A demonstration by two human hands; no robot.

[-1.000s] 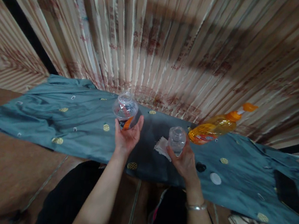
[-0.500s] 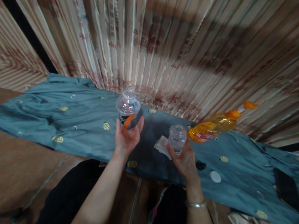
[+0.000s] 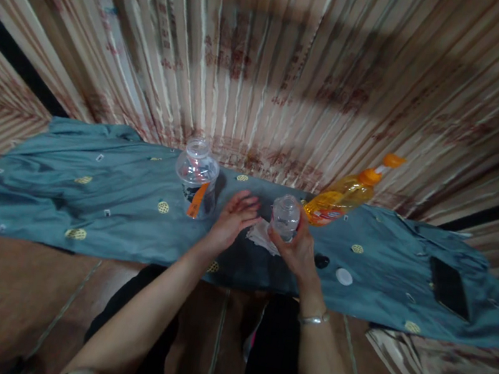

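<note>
My right hand (image 3: pixel 296 245) is wrapped round a small clear bottle (image 3: pixel 285 215), which is upright with no cap on it. Beside it, my left hand (image 3: pixel 233 221) is held with its fingers apart and nothing in it. A pale crumpled cloth or tissue (image 3: pixel 260 237) lies between the hands, partly behind the bottle. Left of my left hand stands a clear plastic cup (image 3: pixel 196 182) with an orange strip on its side and a clear rounded piece on top. Just beyond my right hand is a bottle of yellow-orange liquid (image 3: pixel 340 198) with an orange top.
A dark round cap (image 3: pixel 322 261) and a white disc-shaped lid (image 3: pixel 344 276) lie right of my right wrist. Farther right rests a black phone (image 3: pixel 450 287). The green cloth (image 3: pixel 131 219) covers a narrow table backed by a striped curtain (image 3: pixel 261 56).
My left hand has moved off the plastic cup and rightward, towards the small bottle. My right hand still holds that bottle. The whole view has shifted slightly.
</note>
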